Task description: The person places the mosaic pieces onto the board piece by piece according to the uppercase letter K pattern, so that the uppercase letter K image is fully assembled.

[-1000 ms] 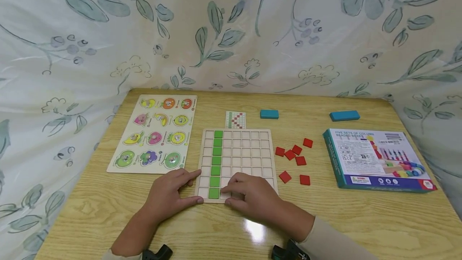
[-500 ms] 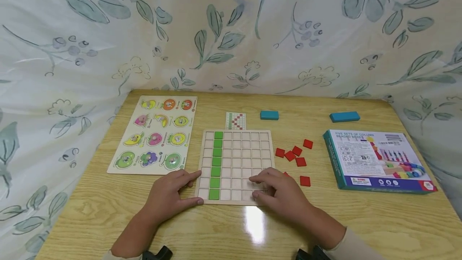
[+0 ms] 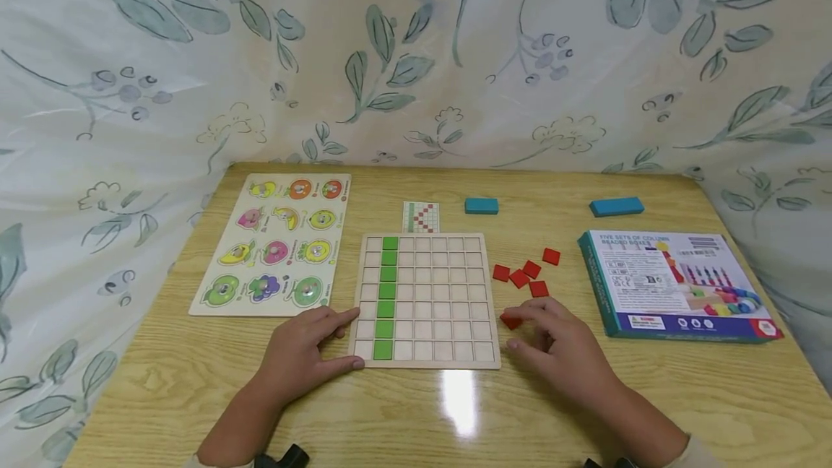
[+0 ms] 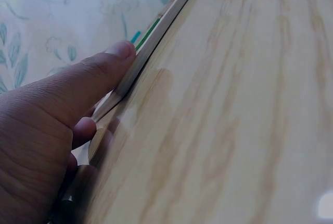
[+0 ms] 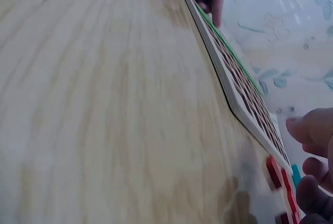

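Note:
A square wooden grid board (image 3: 425, 363) lies flat, with one column of green tiles (image 3: 384, 309) filling its second column from the left. My left hand (image 3: 305, 345) rests at the board's lower left, index fingertip and thumb touching its edge. In the left wrist view the thumb (image 4: 99, 75) is straight along the rim. My right hand (image 3: 565, 349) is just off the board's right side, thumb and fingers spread apart. Its index fingertip overlaps a red tile (image 3: 509, 321), which it partly covers. Further up lie several loose red tiles (image 3: 519, 279).
Behind the board is a small pattern card (image 3: 421, 217). Two blue blocks, a shorter one (image 3: 481, 206) and a longer one (image 3: 616, 206), lie at the back. A fruit puzzle board (image 3: 269, 244) is on the left, a boxed toy set (image 3: 676, 284) on the right.
My right hand has moved right, from beside the bottom of the green column, across the board, to the red tiles. The left hand has stayed at the board's edge.

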`<state>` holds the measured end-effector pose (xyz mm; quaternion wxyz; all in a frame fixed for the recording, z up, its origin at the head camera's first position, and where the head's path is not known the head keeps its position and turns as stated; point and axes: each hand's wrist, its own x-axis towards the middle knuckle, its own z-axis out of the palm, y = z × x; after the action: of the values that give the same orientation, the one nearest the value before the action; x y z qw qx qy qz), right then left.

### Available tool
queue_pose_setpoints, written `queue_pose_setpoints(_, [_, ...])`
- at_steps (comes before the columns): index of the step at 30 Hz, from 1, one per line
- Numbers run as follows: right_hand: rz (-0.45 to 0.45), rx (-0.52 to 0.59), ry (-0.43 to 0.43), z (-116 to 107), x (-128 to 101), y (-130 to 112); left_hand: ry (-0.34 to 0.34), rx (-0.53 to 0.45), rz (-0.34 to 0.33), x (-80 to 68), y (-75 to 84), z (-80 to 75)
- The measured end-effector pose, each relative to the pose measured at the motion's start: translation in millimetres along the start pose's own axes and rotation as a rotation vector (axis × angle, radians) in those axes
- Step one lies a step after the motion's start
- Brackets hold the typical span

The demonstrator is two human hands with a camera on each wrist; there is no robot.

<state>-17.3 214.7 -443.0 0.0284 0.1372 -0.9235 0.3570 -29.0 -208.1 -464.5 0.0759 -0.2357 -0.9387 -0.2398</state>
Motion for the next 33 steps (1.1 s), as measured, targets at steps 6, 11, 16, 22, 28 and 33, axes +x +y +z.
queue_pose_setpoints(6, [0.096,-0.053,0.031,-12.2,-7.4,13.8,-0.006,-0.007,-0.005,0.4,0.7,-0.2])
queue_pose_setpoints(11, [0.161,-0.077,0.028,-17.9,-10.2,21.2,-0.004,-0.005,-0.004,-0.4,0.2,0.2])
queue_pose_setpoints(16, [0.202,-0.097,0.017,-20.5,-11.1,24.0,0.005,-0.004,-0.006,-1.1,-0.8,1.1])
queue_pose_setpoints(22, [0.217,-0.127,0.021,-20.4,-11.1,27.4,0.027,-0.007,0.016,-1.0,-1.6,2.4])
queue_pose_setpoints(28, [0.226,-0.131,0.012,-20.6,-10.9,28.2,0.037,-0.017,0.033,-0.3,-1.4,3.6])
queue_pose_setpoints(33, [0.212,-0.138,0.010,-18.6,-8.2,28.0,0.031,-0.016,0.019,-1.1,-1.3,2.4])
